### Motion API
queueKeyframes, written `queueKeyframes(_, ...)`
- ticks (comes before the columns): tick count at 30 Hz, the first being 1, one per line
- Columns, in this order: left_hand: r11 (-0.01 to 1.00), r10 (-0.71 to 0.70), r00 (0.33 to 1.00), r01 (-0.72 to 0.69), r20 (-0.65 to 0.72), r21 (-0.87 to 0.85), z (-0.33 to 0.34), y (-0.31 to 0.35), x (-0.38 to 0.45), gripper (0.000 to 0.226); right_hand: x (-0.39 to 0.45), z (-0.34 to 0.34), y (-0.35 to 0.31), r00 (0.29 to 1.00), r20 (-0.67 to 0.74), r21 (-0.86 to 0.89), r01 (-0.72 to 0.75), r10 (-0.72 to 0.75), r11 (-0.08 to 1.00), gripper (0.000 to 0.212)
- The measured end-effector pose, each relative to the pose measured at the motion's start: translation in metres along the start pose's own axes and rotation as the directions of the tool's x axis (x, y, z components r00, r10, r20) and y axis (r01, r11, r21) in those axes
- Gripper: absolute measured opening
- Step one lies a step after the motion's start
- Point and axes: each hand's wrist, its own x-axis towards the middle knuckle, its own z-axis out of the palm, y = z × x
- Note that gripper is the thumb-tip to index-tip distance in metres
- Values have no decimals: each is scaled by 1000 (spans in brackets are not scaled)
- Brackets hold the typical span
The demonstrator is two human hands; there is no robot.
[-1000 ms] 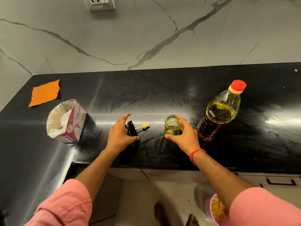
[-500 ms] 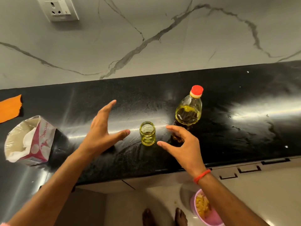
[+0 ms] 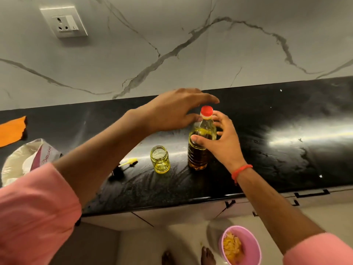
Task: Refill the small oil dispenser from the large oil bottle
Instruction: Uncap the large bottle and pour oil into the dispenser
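The large oil bottle (image 3: 200, 150), clear plastic with a red cap, stands upright on the black counter (image 3: 267, 150). My right hand (image 3: 219, 146) is cupped around its body, thumb on the front and fingers behind. My left hand (image 3: 177, 109) reaches across with fingers spread beside the red cap, thumb against the neck. The small glass oil dispenser (image 3: 160, 159) stands open just left of the bottle with a little yellow oil in it. Its black lid with a yellow stem (image 3: 128, 163) lies on the counter further left, partly behind my left forearm.
A white and pink pouch (image 3: 28, 155) and an orange cloth (image 3: 11, 131) lie at the counter's left end. A wall socket (image 3: 64, 22) sits on the marble wall. On the floor below the counter edge stands a pink bowl (image 3: 250, 243) beside bare feet.
Both hands left the small dispenser and its lid and moved right and back to the large bottle. My right hand now wraps its body and my left reaches the cap.
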Motion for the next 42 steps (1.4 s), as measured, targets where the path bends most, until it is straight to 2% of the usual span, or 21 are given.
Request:
queueKeyframes(3,980,66,997,-74,49,183,-6,6,17,41,11,5,4,993,122,-5,3,-3,1000,82)
queueKeyframes(6,941,108,989,-134,100,312,-8,9,22,37,12,8,4,989,148,13,11,-13,1000,69)
queueKeyframes(9,909,137,982,-177,131,377,-5,11,27,33,12,7,6,990,143,28,12,-16,1000,64)
queueKeyframes(15,881,101,982,-163,161,444,-2,18,36,29,12,8,10,991,129,49,26,-32,998,63)
queueKeyframes(19,875,2,988,-77,156,478,-5,21,39,35,11,7,8,992,123,53,31,-38,998,67)
queueKeyframes(23,837,-191,976,108,101,537,-2,29,43,65,11,9,9,991,136,37,-3,-2,999,58)
queueKeyframes(25,813,-251,963,156,95,561,1,30,42,75,10,9,11,991,134,57,-17,9,998,58)
queueKeyframes(27,859,-179,976,95,122,503,4,23,38,71,10,8,12,990,140,90,-4,-8,996,62)
queueKeyframes(29,947,-55,978,-14,203,320,2,17,33,58,11,7,13,986,161,96,15,-30,995,70)
queueKeyframes(32,984,56,974,-92,220,153,-6,17,28,56,14,7,16,986,167,77,10,-23,997,74)
queueKeyframes(36,979,40,983,-74,178,191,-15,20,31,39,13,8,20,988,157,90,-6,-9,996,74)
queueKeyframes(42,973,-26,991,-5,132,229,-17,22,38,31,12,9,19,990,137,106,-3,-12,994,72)
